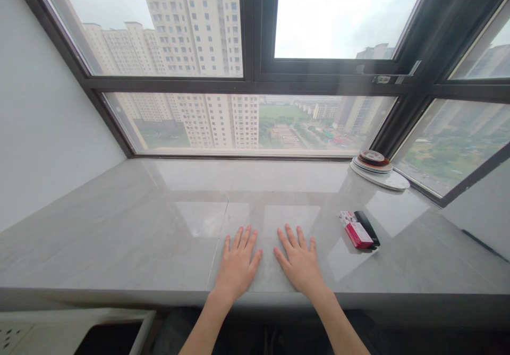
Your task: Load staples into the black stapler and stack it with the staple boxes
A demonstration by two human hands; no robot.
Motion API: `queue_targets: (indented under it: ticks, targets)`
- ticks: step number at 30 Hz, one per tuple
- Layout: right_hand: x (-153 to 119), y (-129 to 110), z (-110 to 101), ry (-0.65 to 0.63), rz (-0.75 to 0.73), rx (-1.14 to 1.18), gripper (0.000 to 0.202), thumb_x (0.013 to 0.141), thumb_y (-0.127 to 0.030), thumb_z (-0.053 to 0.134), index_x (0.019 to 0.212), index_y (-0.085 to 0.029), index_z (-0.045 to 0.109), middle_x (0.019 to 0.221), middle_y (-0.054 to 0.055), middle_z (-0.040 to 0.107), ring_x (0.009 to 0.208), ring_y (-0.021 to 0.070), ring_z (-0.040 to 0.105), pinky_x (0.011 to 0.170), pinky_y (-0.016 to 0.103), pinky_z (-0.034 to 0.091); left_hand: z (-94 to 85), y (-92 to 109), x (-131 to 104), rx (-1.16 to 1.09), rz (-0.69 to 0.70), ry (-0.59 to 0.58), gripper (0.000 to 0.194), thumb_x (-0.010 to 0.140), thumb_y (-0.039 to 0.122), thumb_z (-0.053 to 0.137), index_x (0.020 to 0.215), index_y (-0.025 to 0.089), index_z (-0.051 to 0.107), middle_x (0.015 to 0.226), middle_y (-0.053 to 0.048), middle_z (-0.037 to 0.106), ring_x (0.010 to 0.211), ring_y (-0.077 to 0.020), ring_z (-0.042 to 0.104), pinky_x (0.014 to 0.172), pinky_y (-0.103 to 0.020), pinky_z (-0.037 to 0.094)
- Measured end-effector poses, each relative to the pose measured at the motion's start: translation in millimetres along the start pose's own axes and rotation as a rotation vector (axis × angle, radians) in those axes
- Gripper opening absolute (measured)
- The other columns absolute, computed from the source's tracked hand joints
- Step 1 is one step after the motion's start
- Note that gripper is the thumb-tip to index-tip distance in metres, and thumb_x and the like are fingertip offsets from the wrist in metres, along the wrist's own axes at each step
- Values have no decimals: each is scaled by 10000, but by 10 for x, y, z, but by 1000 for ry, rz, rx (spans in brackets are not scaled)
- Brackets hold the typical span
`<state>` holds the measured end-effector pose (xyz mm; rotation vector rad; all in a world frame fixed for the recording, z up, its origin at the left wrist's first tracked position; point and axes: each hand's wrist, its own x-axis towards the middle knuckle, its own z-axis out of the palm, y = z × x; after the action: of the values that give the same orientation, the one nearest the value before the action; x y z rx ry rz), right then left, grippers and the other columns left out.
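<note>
My left hand (238, 263) lies flat on the grey tiled windowsill (119, 227), fingers spread and holding nothing. Beside it, a short gap to the right, my right hand (298, 262) also rests palm down with its fingers apart. To the right of that hand sits a small red and white box (358, 234). A black stapler-like object (367, 227) lies against the box's right side; its exact kind is hard to make out. Neither hand touches these two things.
At the back right corner stands a stack of plates (372, 166), a small brown-rimmed one on top. Dark window frames (249, 86) border the sill at the back. A white wall (48, 110) closes the left side. Below the front edge, a pale container (48, 331) shows at lower left.
</note>
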<state>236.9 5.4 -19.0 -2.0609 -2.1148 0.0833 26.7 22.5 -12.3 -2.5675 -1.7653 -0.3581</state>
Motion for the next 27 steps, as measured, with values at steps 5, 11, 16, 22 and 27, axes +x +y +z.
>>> queue_targets:
  ticks: [5,11,16,22,27]
  targets:
    - [2,6,11,0,0,-4,630,1039,-605,250,1631,-393,216,1715,-33,123,1576,356,30,1202,657,8,-9,4,-6,3,2,-7,607,1028,489,357,1614,362,264,1697,21,219,1584,-271,130,1265,-562,138]
    - [2,-3,4,-1,3,-3,632,1038,-605,258,1630,-386,227,1715,-34,123,1575,359,33,1204,651,6,1,-6,-11,-7,6,4,602,1032,502,338,1613,365,263,1701,33,198,1583,-261,134,1268,-552,139]
    - [-5,-2,-4,-2,4,2,630,1041,-602,251,1631,-382,228,1715,-35,121,1575,358,32,1207,645,0,-1,-9,-9,-4,12,1,605,1034,503,334,1616,355,260,1702,17,196,1583,-260,134,1268,-557,132]
    - [-8,-5,-4,-5,4,4,634,1039,-609,257,1631,-384,227,1715,-34,123,1576,356,29,1209,643,3,0,-13,-13,-4,17,-4,611,1030,486,356,1618,354,256,1702,18,196,1584,-271,132,1268,-561,134]
    - [5,14,15,2,-1,12,637,1036,-618,268,1628,-383,239,1714,-34,129,1576,355,35,1210,645,15,22,-33,-17,-19,26,9,605,1035,502,339,1616,349,262,1700,9,207,1584,-271,134,1266,-570,141]
